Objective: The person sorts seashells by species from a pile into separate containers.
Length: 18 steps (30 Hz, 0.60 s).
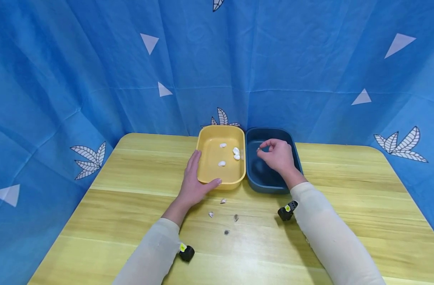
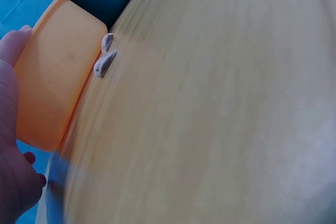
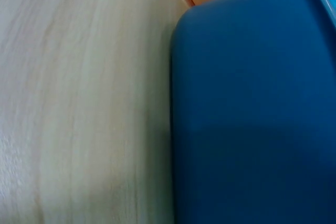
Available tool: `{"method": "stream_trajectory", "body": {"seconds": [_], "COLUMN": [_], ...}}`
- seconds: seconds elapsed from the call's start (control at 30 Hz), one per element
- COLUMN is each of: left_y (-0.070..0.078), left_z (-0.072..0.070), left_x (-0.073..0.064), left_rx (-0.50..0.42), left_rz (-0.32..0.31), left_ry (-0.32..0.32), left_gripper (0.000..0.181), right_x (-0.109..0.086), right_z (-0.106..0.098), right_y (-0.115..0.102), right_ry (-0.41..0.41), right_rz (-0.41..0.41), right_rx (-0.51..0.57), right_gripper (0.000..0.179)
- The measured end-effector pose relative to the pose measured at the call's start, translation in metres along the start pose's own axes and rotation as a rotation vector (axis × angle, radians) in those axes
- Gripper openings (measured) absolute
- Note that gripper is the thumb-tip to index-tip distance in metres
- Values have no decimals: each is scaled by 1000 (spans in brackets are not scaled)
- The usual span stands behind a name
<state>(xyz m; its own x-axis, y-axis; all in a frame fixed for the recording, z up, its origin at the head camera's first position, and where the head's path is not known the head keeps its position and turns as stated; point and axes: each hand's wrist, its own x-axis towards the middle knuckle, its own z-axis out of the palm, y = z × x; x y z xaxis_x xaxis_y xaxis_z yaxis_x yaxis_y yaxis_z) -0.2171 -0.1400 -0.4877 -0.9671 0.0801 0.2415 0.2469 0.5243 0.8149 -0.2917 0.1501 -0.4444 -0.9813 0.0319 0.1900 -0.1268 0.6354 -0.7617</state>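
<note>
My left hand (image 1: 194, 180) holds the near left corner of a yellow plastic bin (image 1: 240, 181). Its thumb lies on the front rim and its fingers run along the left wall. Several white shells (image 1: 221, 163) lie inside that bin. Over the dark blue bin (image 1: 267, 189), my right hand (image 1: 278, 156) pinches a small shell (image 1: 259, 149) between thumb and forefinger; the fingers cover most of it. Small ribbed shells (image 1: 236, 217) lie scattered on the table in front of the yellow bin, and two of them (image 2: 105, 63) show close by in the left wrist view.
Both bins stand side by side at the back of the wooden table (image 1: 131, 170). Behind them hangs a blue patterned curtain (image 1: 202, 59). A small black camera is worn at each wrist, the right one (image 1: 286, 211) close to the table.
</note>
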Motion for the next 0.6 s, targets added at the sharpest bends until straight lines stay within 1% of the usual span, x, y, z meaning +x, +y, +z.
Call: {"method": "stream_trajectory", "body": {"seconds": [0.27, 0.43, 0.6], "left_y": [0, 0, 2], "left_z": [2, 1, 0], "left_x": [0, 0, 0], "left_rx": [-4, 0, -8], "left_rz": [-14, -21, -22], "left_ry": [0, -3, -3], "left_gripper": [114, 114, 114], "right_x": [-2, -8, -22], "right_z": [-5, -12, -20], "right_y": [-4, -10, -18], "right_ry": [-5, 3, -18], "right_rz": [18, -13, -58], "right_rx": [1, 8, 8], "right_gripper": [20, 20, 21]}}
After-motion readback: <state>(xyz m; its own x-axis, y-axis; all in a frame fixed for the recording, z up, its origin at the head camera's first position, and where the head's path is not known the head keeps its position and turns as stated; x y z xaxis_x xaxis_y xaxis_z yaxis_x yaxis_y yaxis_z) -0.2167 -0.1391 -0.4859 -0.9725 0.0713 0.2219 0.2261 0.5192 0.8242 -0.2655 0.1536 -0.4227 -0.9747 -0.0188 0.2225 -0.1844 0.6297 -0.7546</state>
